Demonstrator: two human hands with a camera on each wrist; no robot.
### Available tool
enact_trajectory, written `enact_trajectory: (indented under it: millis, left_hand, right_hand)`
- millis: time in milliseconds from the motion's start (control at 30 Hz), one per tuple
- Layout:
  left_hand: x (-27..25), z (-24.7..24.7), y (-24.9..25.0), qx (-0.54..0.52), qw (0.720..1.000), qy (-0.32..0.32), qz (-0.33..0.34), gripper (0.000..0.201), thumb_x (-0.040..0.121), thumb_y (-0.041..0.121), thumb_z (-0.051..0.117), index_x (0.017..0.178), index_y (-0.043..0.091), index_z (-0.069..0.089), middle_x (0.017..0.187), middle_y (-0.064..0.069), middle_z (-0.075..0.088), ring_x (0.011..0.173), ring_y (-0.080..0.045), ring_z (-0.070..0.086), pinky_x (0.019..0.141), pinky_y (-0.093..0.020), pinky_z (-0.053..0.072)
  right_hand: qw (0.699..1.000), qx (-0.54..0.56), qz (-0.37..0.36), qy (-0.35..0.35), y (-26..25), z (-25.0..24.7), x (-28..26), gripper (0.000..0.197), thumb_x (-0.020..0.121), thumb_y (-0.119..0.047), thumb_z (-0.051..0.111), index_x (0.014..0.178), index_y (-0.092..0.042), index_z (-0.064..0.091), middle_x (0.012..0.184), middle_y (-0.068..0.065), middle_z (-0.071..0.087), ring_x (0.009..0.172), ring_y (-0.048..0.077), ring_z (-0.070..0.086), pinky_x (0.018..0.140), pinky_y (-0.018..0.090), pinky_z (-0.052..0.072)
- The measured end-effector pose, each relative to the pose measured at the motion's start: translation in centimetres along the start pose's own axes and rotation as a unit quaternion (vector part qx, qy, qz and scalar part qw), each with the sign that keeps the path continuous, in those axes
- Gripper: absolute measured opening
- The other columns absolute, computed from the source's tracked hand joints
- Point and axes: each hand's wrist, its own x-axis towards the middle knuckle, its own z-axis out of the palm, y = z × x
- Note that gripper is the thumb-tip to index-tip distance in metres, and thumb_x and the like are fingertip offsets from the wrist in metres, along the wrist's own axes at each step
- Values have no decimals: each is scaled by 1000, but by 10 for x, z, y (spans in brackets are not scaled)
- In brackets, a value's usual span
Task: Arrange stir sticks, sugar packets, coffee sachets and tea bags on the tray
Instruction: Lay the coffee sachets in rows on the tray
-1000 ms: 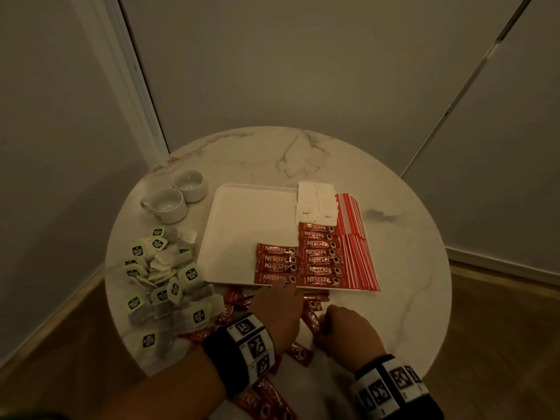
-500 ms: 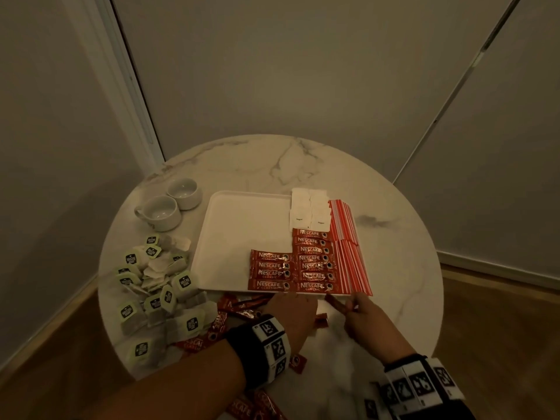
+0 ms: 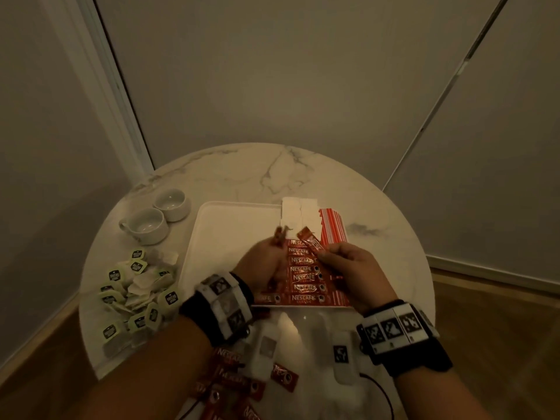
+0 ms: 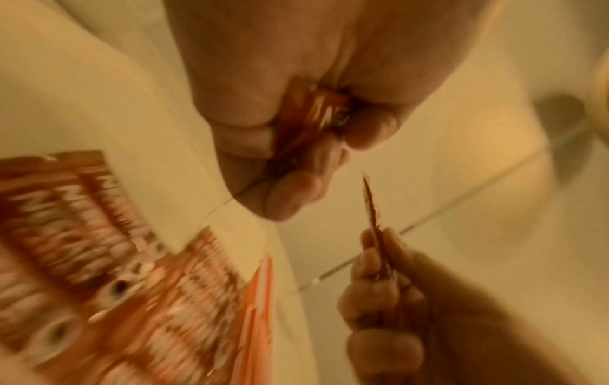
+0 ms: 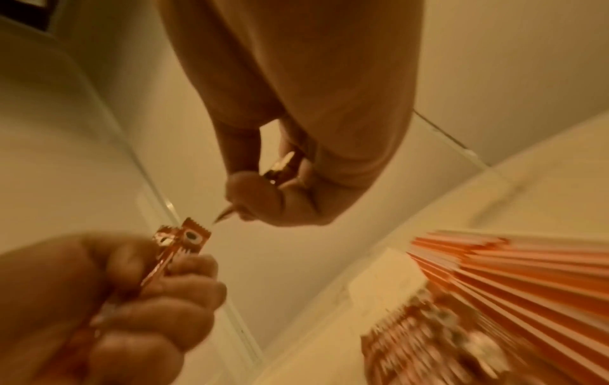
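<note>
Over the white tray (image 3: 230,237) both hands are raised, each holding red coffee sachets. My left hand (image 3: 272,250) grips a small bunch of sachets (image 3: 280,234), seen crumpled in its fist (image 4: 316,112). My right hand (image 3: 328,256) pinches one sachet (image 3: 312,242), tilted up-left, its end poking past the fingers (image 5: 227,213). On the tray lie a column of coffee sachets (image 3: 304,277), red-striped stir sticks (image 3: 331,228) along the right side, and white sugar packets (image 3: 298,213) at the far right corner. Tea bags (image 3: 136,289) are heaped on the table left of the tray.
The round marble table (image 3: 378,253) stands in a corner between walls. Two white cups (image 3: 148,224) sit at the tray's far left. Loose coffee sachets (image 3: 236,380) lie at the table's near edge under my wrists. The tray's left half is bare.
Both hands have risen from the loose sachets at the near edge and now hover over the tray, each with sachets in its fingers. The camera has tilted.
</note>
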Motion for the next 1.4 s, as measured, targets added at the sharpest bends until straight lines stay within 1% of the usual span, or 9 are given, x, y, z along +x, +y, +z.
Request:
enact_trajectory:
  millis: [67, 200, 333, 467, 600, 800, 1100, 1300, 1400]
  left_hand:
    - [4, -11, 14, -115, 993, 1, 11, 25, 91, 12, 43, 66, 17, 40, 49, 6, 35, 41, -11, 28, 45, -25, 29]
    - [20, -25, 26, -14, 994, 71, 80, 19, 88, 21, 64, 73, 12, 56, 53, -1, 36, 45, -13, 30, 45, -25, 27]
    - [35, -44, 29, -36, 988, 119, 92, 21, 88, 12, 63, 68, 12, 55, 51, -1, 36, 43, -13, 29, 44, -23, 24]
    - [45, -67, 24, -50, 977, 186, 92, 23, 89, 15, 62, 68, 14, 53, 48, 2, 35, 41, -11, 29, 40, -20, 25]
    - [54, -74, 18, 30, 977, 194, 87, 23, 87, 21, 64, 68, 16, 52, 53, 2, 42, 43, -11, 34, 43, -23, 29]
    - [59, -84, 8, 24, 979, 201, 38, 17, 89, 25, 62, 76, 14, 58, 58, -1, 43, 45, -12, 35, 44, -24, 30]
    - [53, -106, -10, -135, 963, 222, -68, 9, 86, 5, 45, 83, 10, 52, 62, -4, 48, 45, -14, 38, 48, -27, 40]
    - [58, -103, -19, -132, 962, 212, -110, 15, 91, 5, 46, 92, -3, 58, 87, -20, 63, 78, -33, 64, 79, -43, 54]
    - [60, -101, -24, -108, 966, 199, -128, 8, 86, 1, 50, 84, -3, 57, 78, -17, 55, 65, -24, 53, 61, -30, 45]
  right_hand:
    - [999, -40, -32, -19, -12, 8, 9, 7, 84, -17, 69, 84, -9, 70, 86, 21, 68, 73, 32, 60, 77, 49, 49]
    - [992, -89, -72, -52, -26, 22, 27, 11, 87, -14, 66, 95, -12, 73, 87, 14, 73, 76, 28, 66, 80, 47, 55]
    - [986, -104, -74, -109, -33, 24, 42, 27, 92, -3, 56, 114, -13, 69, 84, 2, 73, 71, 10, 65, 72, 26, 55]
    - [982, -153, -84, -78, -35, 16, 68, 33, 90, 3, 53, 112, -14, 69, 95, 4, 73, 82, 14, 64, 77, 30, 53]
    - [953, -261, -131, -85, -44, 35, 86, 26, 89, -17, 62, 114, -22, 69, 95, -10, 71, 84, 3, 64, 74, 15, 47]
    - [914, -358, -127, -142, -42, 64, 122, 11, 84, -7, 67, 91, -14, 73, 66, -8, 65, 52, 2, 58, 59, 17, 51]
    - [846, -502, -37, -176, 5, 93, 156, 17, 83, -8, 68, 98, -13, 75, 100, 3, 70, 92, 19, 65, 82, 31, 56]
    - [821, -538, -39, -187, 12, 96, 161, 17, 83, -14, 70, 99, -14, 75, 101, 1, 70, 94, 17, 63, 86, 30, 54]
    - [814, -550, -43, -184, 13, 95, 162, 16, 83, -16, 70, 99, -16, 74, 101, -1, 69, 94, 16, 62, 86, 29, 53]
